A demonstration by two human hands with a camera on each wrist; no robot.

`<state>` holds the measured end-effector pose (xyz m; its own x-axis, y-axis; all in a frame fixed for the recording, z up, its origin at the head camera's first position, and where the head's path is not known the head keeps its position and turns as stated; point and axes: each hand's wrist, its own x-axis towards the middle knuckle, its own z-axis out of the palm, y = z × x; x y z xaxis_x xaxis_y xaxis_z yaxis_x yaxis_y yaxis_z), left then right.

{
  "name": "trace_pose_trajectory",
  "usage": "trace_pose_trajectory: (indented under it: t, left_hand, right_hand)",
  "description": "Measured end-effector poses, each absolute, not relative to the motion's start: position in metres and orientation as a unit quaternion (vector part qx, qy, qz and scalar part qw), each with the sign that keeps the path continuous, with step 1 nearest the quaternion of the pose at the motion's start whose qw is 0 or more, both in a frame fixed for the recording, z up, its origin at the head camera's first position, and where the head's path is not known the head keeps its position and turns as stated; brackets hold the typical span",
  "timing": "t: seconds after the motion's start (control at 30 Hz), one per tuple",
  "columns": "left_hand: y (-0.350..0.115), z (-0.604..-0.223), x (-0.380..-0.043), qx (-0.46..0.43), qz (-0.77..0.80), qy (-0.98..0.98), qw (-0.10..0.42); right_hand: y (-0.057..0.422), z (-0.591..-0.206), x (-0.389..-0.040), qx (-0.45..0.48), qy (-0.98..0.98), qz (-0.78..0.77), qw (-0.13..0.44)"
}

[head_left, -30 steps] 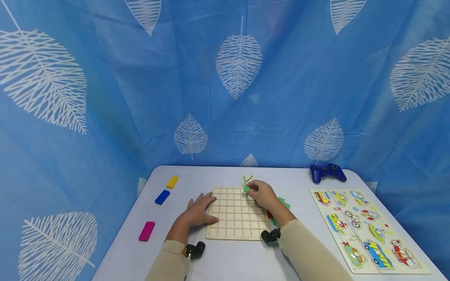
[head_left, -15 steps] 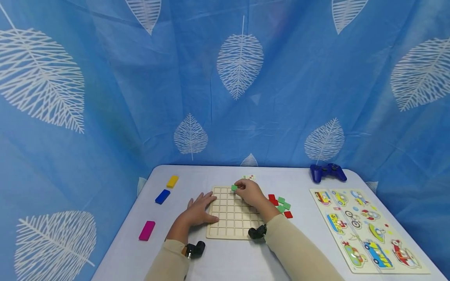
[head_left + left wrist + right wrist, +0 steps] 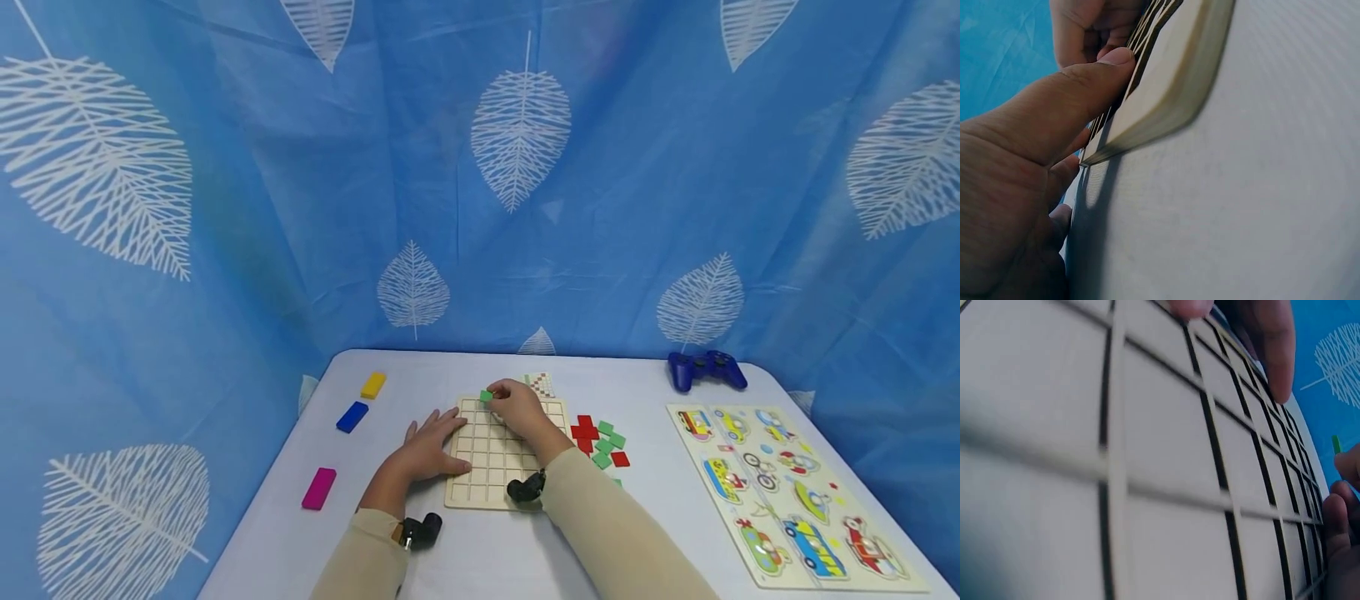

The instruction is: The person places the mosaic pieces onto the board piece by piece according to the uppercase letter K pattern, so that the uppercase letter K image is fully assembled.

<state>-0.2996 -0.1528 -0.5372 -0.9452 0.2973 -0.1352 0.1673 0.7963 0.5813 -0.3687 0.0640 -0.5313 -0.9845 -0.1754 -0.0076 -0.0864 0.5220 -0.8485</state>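
A pale wooden grid board (image 3: pixel 487 477) lies flat on the white table. Along its left edge rests my left hand (image 3: pixel 427 450), fingers spread; in the left wrist view its thumb (image 3: pixel 1069 94) lies on the board's rim (image 3: pixel 1172 103). Over the far left corner of the grid, my right hand (image 3: pixel 519 407) pinches a small green square tile (image 3: pixel 486 396) between thumb and finger. The right wrist view catches only a sliver of that tile (image 3: pixel 1336 444) above the bare grid cells (image 3: pixel 1166 419). My right forearm hides part of the board's right side.
Loose red tiles (image 3: pixel 584 432) and green tiles (image 3: pixel 602 459) lie right of the board. Behind it is a pattern card (image 3: pixel 540 384). Yellow (image 3: pixel 373 385), blue (image 3: pixel 352 417) and pink blocks (image 3: pixel 319 488) sit left. A vehicle puzzle (image 3: pixel 795 500) and game controller (image 3: pixel 707 370) stand right.
My right hand has carried the green tile leftward from near the pattern card to the board's far left corner, uncovering the loose tiles. The left hand stays on the board's edge.
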Motion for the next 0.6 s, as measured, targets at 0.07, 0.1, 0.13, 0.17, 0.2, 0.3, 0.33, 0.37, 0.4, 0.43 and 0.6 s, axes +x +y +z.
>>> trace_pose_trajectory:
  t: [0.07,0.1,0.13,0.17,0.2,0.3,0.33,0.37,0.4,0.43,0.6]
  left_hand:
    - [-0.152,-0.538,-0.3,0.124,0.295,0.941,0.11]
    - [-0.152,-0.538,-0.299,0.125,0.295,0.941,0.11]
    - [-0.153,-0.538,-0.3,0.125,0.293,0.941,0.111]
    - [-0.153,-0.539,-0.3,0.124,0.291,0.942,0.111]
    - [-0.153,-0.539,-0.3,0.123,0.29,0.943,0.111]
    - [-0.154,-0.54,-0.299,0.119,0.287,0.944,0.113]
    - [-0.154,-0.541,-0.299,0.117,0.287,0.944,0.113]
    - [-0.154,-0.541,-0.298,0.116,0.288,0.944,0.112]
    - [-0.154,-0.541,-0.298,0.118,0.289,0.944,0.11]
    - [-0.153,-0.541,-0.298,0.119,0.289,0.943,0.11]
    - [-0.151,-0.541,-0.298,0.127,0.294,0.942,0.105]
  right_hand:
    - [0.061,-0.534,-0.369,-0.068,0.869,-0.487,0.046]
    - [0.059,-0.534,-0.37,-0.064,0.869,-0.488,0.047]
    - [0.058,-0.535,-0.37,-0.062,0.872,-0.484,0.047]
    - [0.056,-0.536,-0.37,-0.06,0.876,-0.477,0.047]
    - [0.054,-0.537,-0.371,-0.059,0.88,-0.469,0.046]
    - [0.05,-0.539,-0.37,-0.056,0.893,-0.445,0.045]
    - [0.05,-0.539,-0.37,-0.057,0.898,-0.434,0.043]
    - [0.049,-0.539,-0.369,-0.058,0.902,-0.426,0.041]
    - [0.048,-0.539,-0.369,-0.058,0.905,-0.419,0.039]
    - [0.048,-0.539,-0.368,-0.058,0.908,-0.414,0.038]
    - [0.048,-0.537,-0.366,-0.066,0.921,-0.383,0.027]
